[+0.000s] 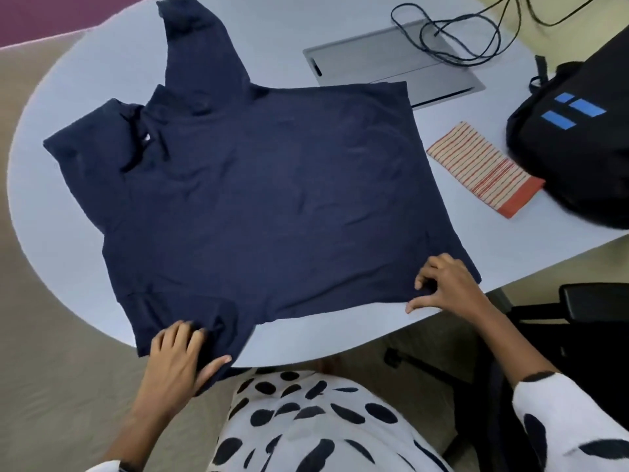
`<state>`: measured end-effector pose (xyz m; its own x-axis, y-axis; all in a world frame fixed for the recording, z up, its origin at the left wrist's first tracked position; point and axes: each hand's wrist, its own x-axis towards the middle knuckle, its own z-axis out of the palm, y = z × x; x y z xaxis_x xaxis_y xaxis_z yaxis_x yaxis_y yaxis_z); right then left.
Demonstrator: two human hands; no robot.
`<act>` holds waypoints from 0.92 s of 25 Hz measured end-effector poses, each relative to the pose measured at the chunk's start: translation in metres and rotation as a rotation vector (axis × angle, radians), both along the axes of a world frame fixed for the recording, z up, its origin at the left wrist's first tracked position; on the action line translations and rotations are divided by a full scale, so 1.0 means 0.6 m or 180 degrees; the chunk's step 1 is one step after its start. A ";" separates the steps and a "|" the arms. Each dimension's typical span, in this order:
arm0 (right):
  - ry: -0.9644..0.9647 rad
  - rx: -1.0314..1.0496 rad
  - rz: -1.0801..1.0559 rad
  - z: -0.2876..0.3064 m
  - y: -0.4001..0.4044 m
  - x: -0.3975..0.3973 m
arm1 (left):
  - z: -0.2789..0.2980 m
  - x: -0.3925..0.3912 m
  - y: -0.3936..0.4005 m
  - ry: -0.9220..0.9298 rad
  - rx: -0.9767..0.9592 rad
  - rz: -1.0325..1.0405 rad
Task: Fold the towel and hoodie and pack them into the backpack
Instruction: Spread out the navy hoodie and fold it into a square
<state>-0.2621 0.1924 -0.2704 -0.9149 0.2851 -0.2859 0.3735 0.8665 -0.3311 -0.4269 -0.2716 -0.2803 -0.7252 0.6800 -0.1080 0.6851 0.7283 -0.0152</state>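
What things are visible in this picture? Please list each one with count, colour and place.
navy blue fabric hoodie: one, spread flat, centre of table
striped beige and orange folded towel: one, right of the hoodie, beside the backpack
black backpack with blue stripes: one, right edge of table
pale blue rounded table: one, under everything
grey flat panel: one, far side of table
black cable: looped, on the panel
black chair: one, lower right
left hand: on the hoodie's near left part
right hand: pinching the hoodie's near right corner
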 end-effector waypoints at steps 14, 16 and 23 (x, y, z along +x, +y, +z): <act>-0.0380 0.0654 -0.0206 0.060 0.047 -0.021 | 0.111 -0.020 0.023 -0.1194 0.1710 0.1387; -0.0508 0.0249 -0.0539 0.076 0.059 -0.019 | 0.123 0.004 0.033 -0.1414 0.1892 0.1737; 0.0069 -0.0756 -0.1458 0.125 0.111 -0.026 | 0.134 -0.080 0.002 -0.1794 -0.1274 0.1063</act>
